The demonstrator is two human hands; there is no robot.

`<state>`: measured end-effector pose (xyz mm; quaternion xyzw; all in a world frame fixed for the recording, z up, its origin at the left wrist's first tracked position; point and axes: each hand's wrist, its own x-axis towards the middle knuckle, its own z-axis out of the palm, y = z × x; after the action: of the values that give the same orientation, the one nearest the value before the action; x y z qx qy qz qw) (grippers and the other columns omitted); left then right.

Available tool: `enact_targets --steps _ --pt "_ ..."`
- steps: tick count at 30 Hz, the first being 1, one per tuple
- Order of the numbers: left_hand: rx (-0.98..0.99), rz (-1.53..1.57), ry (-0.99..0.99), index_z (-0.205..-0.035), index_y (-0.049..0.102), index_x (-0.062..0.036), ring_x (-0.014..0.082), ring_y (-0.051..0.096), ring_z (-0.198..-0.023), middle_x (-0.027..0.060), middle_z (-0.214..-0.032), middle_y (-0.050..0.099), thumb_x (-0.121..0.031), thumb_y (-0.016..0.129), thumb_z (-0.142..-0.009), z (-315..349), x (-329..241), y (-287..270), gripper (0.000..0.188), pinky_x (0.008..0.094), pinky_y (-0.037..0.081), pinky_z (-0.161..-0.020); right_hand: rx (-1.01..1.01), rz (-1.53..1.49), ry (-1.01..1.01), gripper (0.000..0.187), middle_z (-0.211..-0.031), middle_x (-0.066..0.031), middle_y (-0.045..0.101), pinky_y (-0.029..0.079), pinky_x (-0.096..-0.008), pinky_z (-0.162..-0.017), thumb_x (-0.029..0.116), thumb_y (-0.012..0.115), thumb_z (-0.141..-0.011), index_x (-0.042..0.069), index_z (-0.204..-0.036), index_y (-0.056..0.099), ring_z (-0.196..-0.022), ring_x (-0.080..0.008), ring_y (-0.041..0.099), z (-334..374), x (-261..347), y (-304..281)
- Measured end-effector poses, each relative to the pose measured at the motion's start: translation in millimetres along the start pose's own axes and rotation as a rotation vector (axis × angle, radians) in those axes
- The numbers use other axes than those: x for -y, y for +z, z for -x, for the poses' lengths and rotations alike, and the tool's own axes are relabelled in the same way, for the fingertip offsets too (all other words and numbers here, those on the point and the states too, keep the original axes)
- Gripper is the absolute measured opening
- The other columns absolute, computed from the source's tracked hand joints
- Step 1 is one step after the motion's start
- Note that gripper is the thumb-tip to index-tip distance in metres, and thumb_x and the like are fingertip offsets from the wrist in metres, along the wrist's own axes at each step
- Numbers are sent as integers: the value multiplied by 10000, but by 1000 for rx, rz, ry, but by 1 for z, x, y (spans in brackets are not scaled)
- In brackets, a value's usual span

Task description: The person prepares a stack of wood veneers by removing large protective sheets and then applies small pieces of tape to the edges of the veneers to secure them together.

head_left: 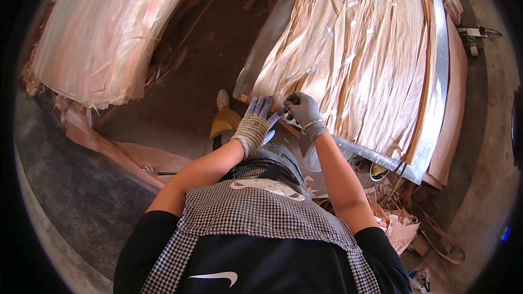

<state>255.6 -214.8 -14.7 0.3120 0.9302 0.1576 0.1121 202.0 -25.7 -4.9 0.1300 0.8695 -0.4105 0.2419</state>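
Observation:
A wrinkled sheet of pale wood veneer (376, 71) lies on a metal-edged table, with small white tape pieces (353, 4) stuck along its splits. At its near left corner rests my left hand (255, 125), in a striped yellow and grey glove, fingers stretched out and apart. Right beside it, my right hand (306, 110) wears a grey glove and has its fingers curled together at the veneer's near edge. What sits between those fingers is too small and hidden to name.
A long metal strip (437, 84) runs along the sheet's right side, with more veneer beyond. Another veneer stack (103, 38) stands at the far left. Veneer scraps (395, 223) lie on the floor near my right elbow. A shoe (223, 99) shows left of the table corner.

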Motion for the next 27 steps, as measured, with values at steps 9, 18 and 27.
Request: enact_targets --steps 9,18,27 --pt "-170 418 -129 -1384 468 -125 382 379 -1318 202 -1502 330 -354 648 -799 -5 9 -2 653 540 252 -1112 -22 445 -6 354 -940 -246 674 518 -450 -829 345 672 -792 36 -961 708 -925 -402 648 -13 28 8" --pt "-259 21 -82 -1278 567 -197 329 447 -1242 97 -1390 488 -345 678 -768 -14 5 11 543 535 318 -1044 -27 458 -17 277 -891 -228 672 517 -477 -774 309 664 -803 50 -900 661 -873 -407 649 19 16 9" --pt "-317 107 -78 -1236 584 -146 299 456 -1245 78 -1357 505 -221 615 -810 -65 22 -46 434 499 269 -1106 -122 -370 223 208 -793 -89 707 392 -241 -369 195 612 -934 -5 -993 611 -478 -128 603 -14 31 -95"
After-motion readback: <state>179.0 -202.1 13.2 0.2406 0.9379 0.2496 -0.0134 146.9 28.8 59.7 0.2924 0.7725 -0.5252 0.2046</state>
